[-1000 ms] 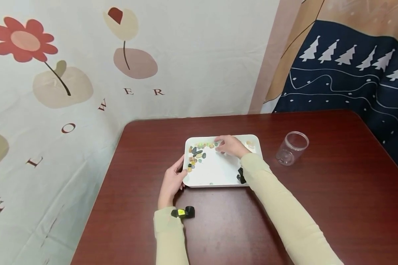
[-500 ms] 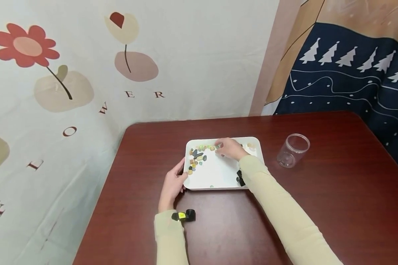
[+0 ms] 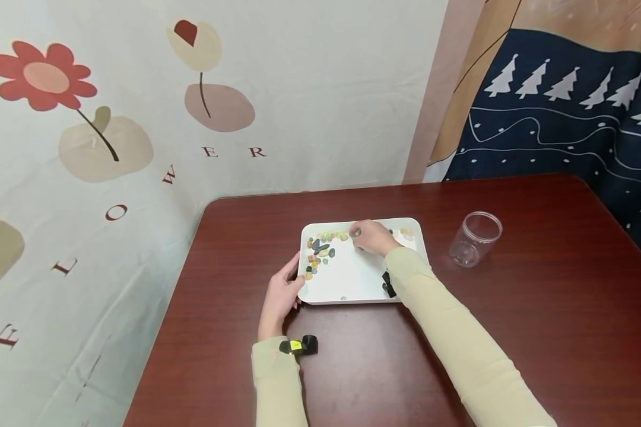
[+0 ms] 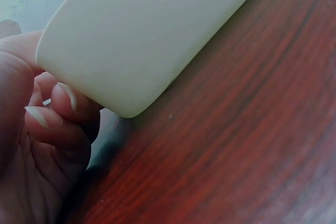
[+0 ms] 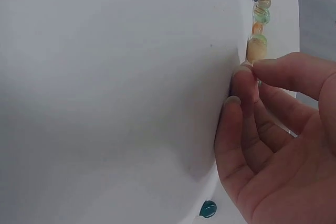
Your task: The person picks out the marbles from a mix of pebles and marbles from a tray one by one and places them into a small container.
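Observation:
A shallow white tray lies on the table, with several small coloured pebbles along its left and far sides. My left hand grips the tray's near left edge, thumb by the rim; in the left wrist view its fingers curl by the tray's corner. Inside the far edge, my right hand pinches a small pebble, mostly hidden by thumb and forefinger. The right wrist view shows a yellowish pebble right beside those fingertips and a dark teal pebble below the hand.
A clear, lidless jar stands on the dark red table to the tray's right. A few pale pebbles sit in the tray's far right corner. Behind the table hangs a flower-printed cloth.
My right hand has stayed at the tray's far edge, its fingertips shifting slightly to the right. The left hand keeps its grip on the tray. The head view has moved a little.

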{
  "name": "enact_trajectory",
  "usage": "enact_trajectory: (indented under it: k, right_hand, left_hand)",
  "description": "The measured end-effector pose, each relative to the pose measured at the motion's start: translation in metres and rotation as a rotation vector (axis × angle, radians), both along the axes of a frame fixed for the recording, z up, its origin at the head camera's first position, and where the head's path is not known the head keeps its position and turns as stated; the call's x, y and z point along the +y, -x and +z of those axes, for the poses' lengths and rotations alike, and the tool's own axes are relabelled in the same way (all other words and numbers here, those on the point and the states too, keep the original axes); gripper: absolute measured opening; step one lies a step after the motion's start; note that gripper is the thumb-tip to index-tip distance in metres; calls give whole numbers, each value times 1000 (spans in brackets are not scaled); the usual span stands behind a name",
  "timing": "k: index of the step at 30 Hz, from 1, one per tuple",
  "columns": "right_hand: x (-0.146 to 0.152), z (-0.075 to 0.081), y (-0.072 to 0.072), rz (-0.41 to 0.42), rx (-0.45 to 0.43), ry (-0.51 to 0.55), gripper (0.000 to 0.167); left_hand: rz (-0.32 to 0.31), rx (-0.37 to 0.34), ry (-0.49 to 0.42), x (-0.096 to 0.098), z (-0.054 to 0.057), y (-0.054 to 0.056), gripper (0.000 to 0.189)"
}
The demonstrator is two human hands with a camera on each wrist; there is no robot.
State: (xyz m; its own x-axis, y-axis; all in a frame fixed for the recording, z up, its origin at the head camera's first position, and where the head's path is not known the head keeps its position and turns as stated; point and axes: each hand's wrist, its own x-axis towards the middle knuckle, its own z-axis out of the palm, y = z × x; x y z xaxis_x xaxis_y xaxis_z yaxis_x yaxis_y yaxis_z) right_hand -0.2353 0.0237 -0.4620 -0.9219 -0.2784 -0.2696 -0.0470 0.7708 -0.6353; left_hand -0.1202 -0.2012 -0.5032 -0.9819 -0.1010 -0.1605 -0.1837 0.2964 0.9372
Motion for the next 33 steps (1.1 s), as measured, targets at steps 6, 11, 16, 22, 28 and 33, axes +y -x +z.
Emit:
enact_trajectory:
  k: [6,11,16,22,28,33]
  right_hand:
    - [-3,-1,1,14,4,-50,27]
    - [-5,-2,1,37,24,-88,24]
    - [-3,2,0,69,28,-115,15]
    - [3,12,-2,86,-3,-78,9]
    - [13,19,-5,88,2,-34,13]
    - [22,28,-11,88,11,-13,15]
  left_hand:
    - [8,4,-3,-1,0,-1,55]
    - [13,1,-4,-1,0,-3,55]
    - [15,-2,-8,-1,1,-3,54]
    - [9,5,-8,0,3,-2,54]
    - [19,10,-5,1,2,-1,54]
    - [13,9,0,2,2,-2,54]
